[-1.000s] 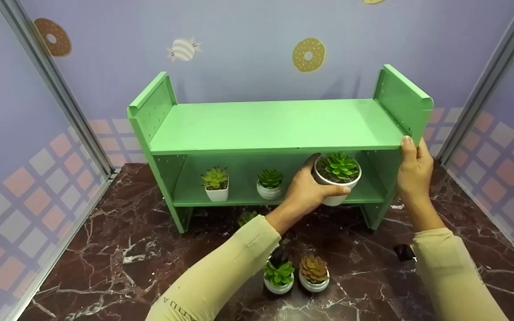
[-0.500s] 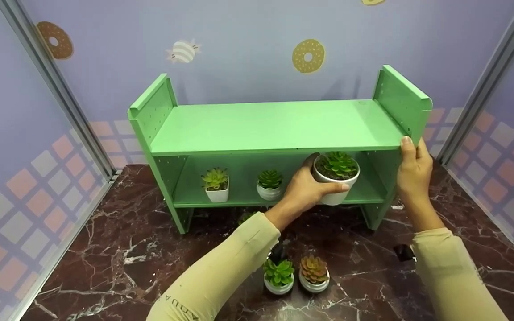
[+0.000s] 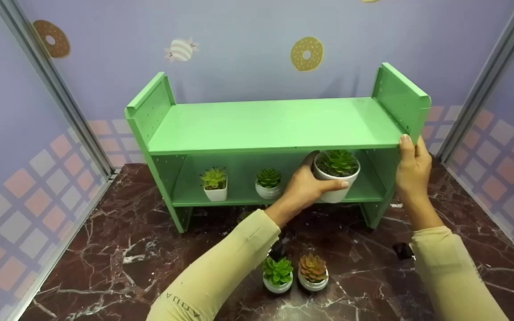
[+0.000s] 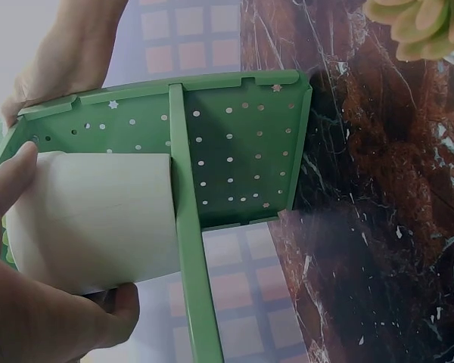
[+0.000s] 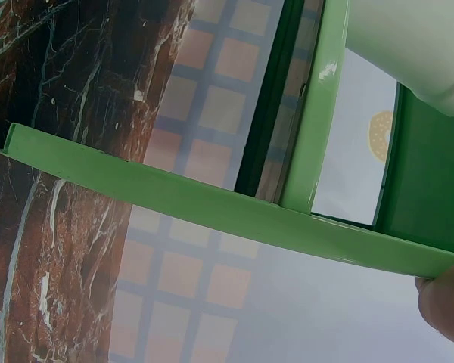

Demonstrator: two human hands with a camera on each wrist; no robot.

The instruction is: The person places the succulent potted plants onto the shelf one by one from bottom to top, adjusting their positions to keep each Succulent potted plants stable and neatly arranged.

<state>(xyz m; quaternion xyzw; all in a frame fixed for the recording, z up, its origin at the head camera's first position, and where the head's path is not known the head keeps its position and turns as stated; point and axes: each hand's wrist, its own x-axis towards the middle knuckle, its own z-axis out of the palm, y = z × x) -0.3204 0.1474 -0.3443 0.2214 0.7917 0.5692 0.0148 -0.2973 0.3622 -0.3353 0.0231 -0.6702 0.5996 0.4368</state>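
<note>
My left hand [image 3: 304, 185] grips a large white pot with a green succulent [image 3: 337, 189], thumb across its front. The pot is at the right part of the green shelf unit's lower board [image 3: 239, 198], the plant's top partly behind the upper board's edge. In the left wrist view the white pot [image 4: 98, 219] has its base against or very near the lower board [image 4: 185, 197]; contact is unclear. My right hand [image 3: 413, 171] holds the front edge of the unit's right side panel [image 3: 402, 102], thumb on the inner side.
On the lower board stand a square-potted succulent [image 3: 216, 186] and a round-potted one [image 3: 268, 183]. Two small succulents, one green [image 3: 278, 274] and one orange-brown [image 3: 313, 272], stand on the dark marbled table [image 3: 118, 249] before the unit. The upper board [image 3: 266, 125] lies overhead.
The large pot has shifted slightly inward and more upright; the plant's tip now goes behind the upper board's edge. The right hand has kept its hold.
</note>
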